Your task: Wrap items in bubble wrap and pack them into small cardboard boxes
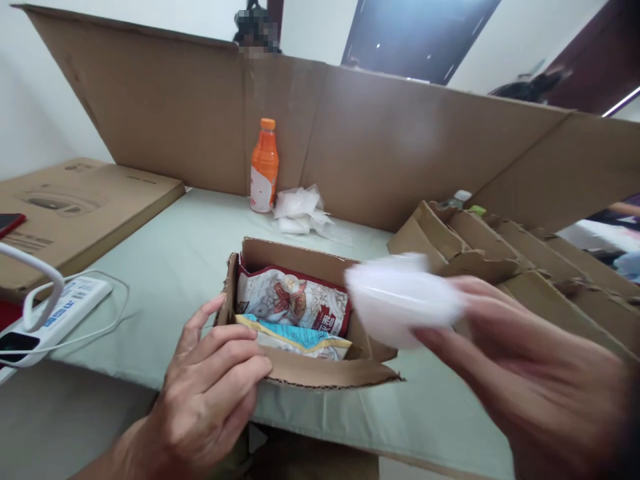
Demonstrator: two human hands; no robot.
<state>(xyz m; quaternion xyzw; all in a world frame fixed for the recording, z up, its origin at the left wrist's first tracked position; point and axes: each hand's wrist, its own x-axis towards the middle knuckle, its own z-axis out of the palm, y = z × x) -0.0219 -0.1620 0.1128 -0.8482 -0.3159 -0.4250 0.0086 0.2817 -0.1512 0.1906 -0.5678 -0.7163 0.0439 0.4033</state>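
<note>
A small open cardboard box stands near the front of the table. Inside it are a printed snack bag in white and dark red and, in front of that, a blue and yellow packet. My left hand grips the box at its left end, thumb on the side and fingers over the front wall. Pinched between the thumb and fingers of my right hand is a white packet, blurred by motion. It hangs over the box's right end, and its contents cannot be made out.
An orange drink bottle and several white packets stand at the back against a cardboard screen. Cardboard compartments fill the right. On the left lie a flat carton and a power strip with a loose cable.
</note>
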